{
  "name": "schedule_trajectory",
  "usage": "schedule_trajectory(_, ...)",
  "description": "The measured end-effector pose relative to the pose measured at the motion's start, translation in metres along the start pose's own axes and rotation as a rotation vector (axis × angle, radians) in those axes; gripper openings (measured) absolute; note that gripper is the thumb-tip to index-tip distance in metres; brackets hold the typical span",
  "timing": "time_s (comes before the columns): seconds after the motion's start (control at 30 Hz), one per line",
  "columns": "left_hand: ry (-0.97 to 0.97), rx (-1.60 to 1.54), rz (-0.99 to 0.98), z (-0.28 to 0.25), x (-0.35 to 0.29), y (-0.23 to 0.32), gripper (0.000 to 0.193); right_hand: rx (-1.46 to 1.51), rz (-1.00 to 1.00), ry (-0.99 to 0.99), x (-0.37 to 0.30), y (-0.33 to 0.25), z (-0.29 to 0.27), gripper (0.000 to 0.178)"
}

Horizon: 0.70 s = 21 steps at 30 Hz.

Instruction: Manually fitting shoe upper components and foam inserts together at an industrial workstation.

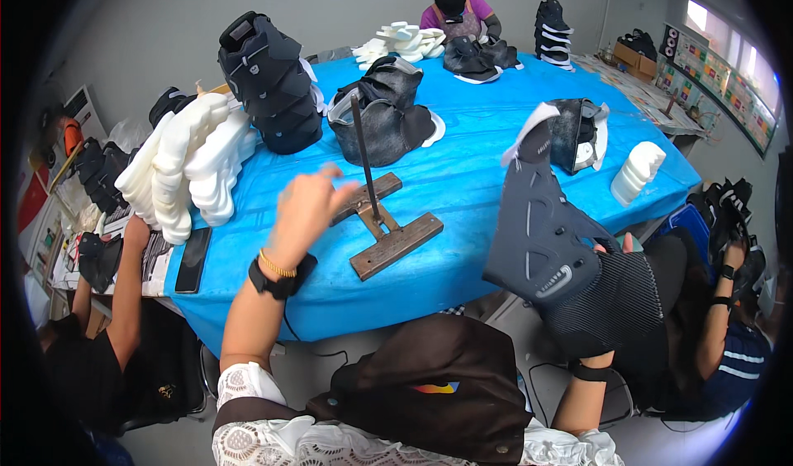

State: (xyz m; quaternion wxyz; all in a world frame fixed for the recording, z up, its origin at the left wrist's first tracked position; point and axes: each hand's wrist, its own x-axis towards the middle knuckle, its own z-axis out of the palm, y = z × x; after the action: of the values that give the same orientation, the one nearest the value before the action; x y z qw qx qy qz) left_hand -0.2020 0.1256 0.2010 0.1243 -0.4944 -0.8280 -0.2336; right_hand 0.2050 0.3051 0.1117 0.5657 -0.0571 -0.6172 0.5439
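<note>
My right hand [625,243] grips a dark grey shoe upper [541,226] with a meshed black part. The upper is held up off the table, and only fingertips and wrist show round it. At its top a white lining sticks out. My left hand [307,210], slightly blurred, is empty with its fingers apart. It hovers beside a wooden stand [396,243] shaped like an H, from which a thin upright metal rod [362,148] rises, leaning slightly. Beyond the rod, a pair of dark uppers [380,119] sits on the blue-covered table [462,177].
White foam pieces [186,164] are piled at the left, near a tall stack of dark uppers [268,86] and a black phone [192,259]. Another upper [578,135] and a white foam piece [638,173] stand at the right. Co-workers sit at the far side, left and right.
</note>
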Motion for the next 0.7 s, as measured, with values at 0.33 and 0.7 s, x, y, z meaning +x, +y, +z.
schedule_trajectory(0.33,0.053,-0.285,0.103,0.092,0.158,-0.045,0.05,0.436,0.133,-0.018,-0.046,-0.029,-0.033,0.057)
schedule_trajectory(0.7,0.28,-0.401,0.293,0.119,0.215,0.055,0.029,0.45,0.206,-0.031,-0.058,-0.04,-0.033,0.058)
